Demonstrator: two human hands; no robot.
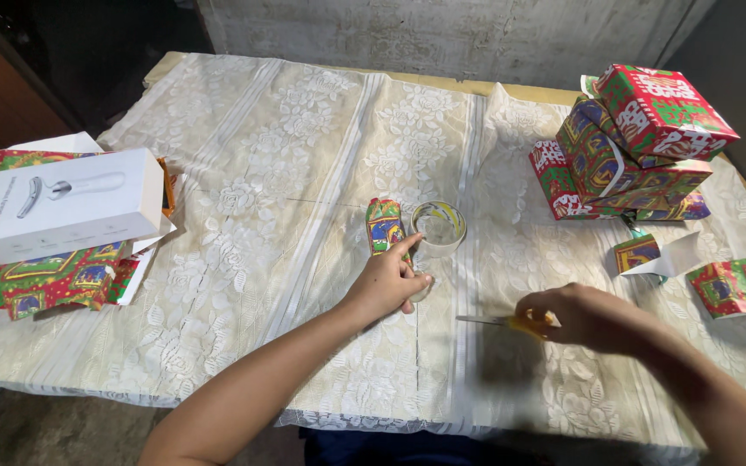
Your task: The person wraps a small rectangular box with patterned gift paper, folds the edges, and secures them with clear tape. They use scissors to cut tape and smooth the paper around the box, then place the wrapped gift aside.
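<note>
My left hand rests on the lace tablecloth in the middle, fingers curled on a small clear piece next to a roll of clear tape. Just left of the roll lies a small strip of colourful wrapping paper, touched by my index finger. My right hand grips yellow-handled scissors, blades pointing left, low over the cloth.
A stack of wrapped boxes stands at the back right. Wrapping paper scraps and a smaller scrap lie near it. At the left, a white product box sits on folded wrapping paper.
</note>
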